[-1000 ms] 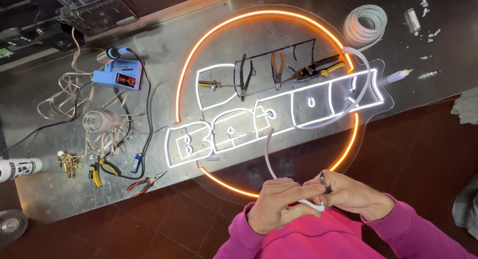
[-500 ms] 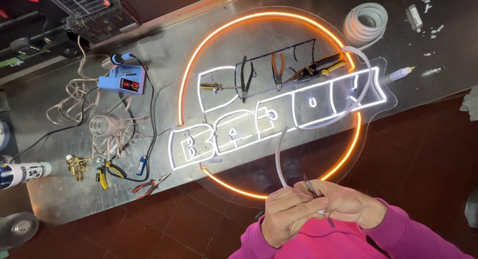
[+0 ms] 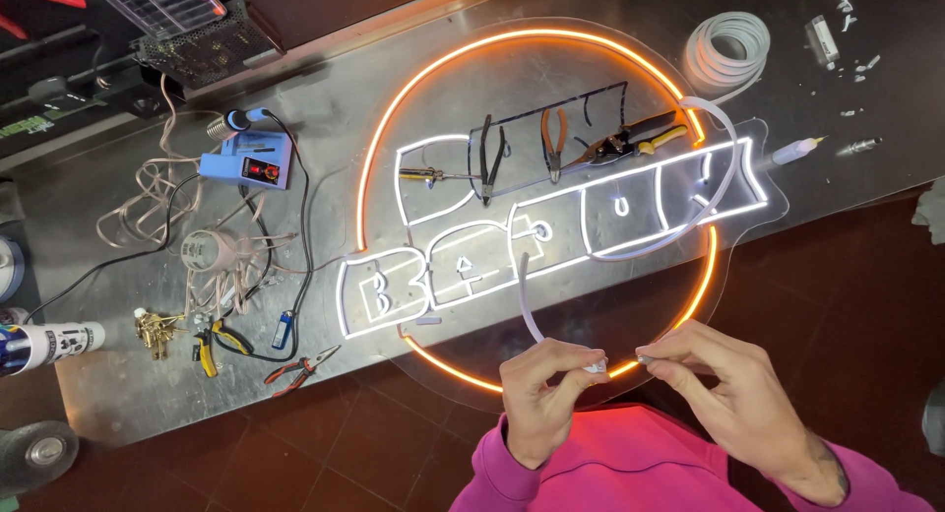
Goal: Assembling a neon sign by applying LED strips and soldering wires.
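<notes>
Both hands have drawn apart since half a second ago, when they were bunched together over one spot. Now the left hand point(image 3: 543, 394) pinches the near end of a white strip point(image 3: 528, 300) between thumb and forefinger, other fingers curled in. From that pinch the strip rises toward 12 o'clock, over the sign point(image 3: 551, 217). The right hand point(image 3: 733, 394), just at 3 o'clock of the left, has thumb and forefinger closed on something too small to tell, with a narrow gap between the two hands. The sign lies on a metal table point(image 3: 108, 394), its orange ring and white letters lit. On it, toward 12 o'clock, lie pliers point(image 3: 554, 138) and snips point(image 3: 630, 143). A coil point(image 3: 726, 51) sits at 1 o'clock, a blue solder station point(image 3: 246, 162) at 10 o'clock.
</notes>
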